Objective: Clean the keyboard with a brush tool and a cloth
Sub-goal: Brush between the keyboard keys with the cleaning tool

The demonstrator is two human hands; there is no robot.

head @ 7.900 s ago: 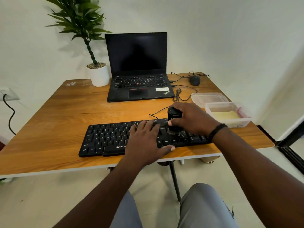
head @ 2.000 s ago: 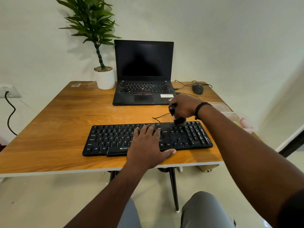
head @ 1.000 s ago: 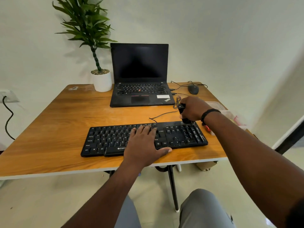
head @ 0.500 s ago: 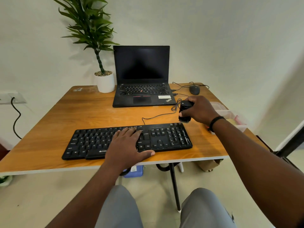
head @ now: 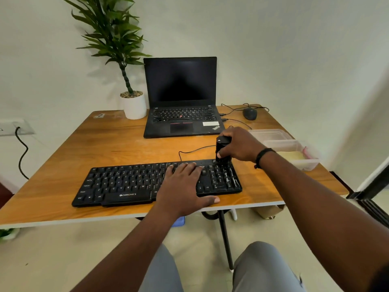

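- The wooden table (head: 126, 148) has a warm orange grain and a pale edge strip along the near side.
- The black laptop (head: 181, 98) stands open at the back with a dark screen; "ThinkPad" is printed at its near right corner, and a red dot sits among its keys.
- The black plastic keyboard (head: 130, 182) lies near the front edge, its long axis running left to right and slightly tilted, with the right end farther back. "ZEBRONICS" is printed in white below the space bar. Its thin cable leaves the back edge and curls away.
- The plant (head: 113, 39) stands in a smooth white pot left of the laptop.
- Two clear plastic tubs (head: 294, 148) sit at the table's right edge; the nearer one holds something pale yellow.
- The left hand (head: 183, 186) lies flat on the keyboard's right half, fingers straight, thumb spread onto the table.
- The right hand (head: 240, 144), with a black band at the wrist, grips the brush (head: 222, 148), fingers curled round it.
- The brush is a stubby black cylinder held upright, its lower end on the keyboard's back right corner.
- A dark mouse (head: 250, 113) sits at the back right.
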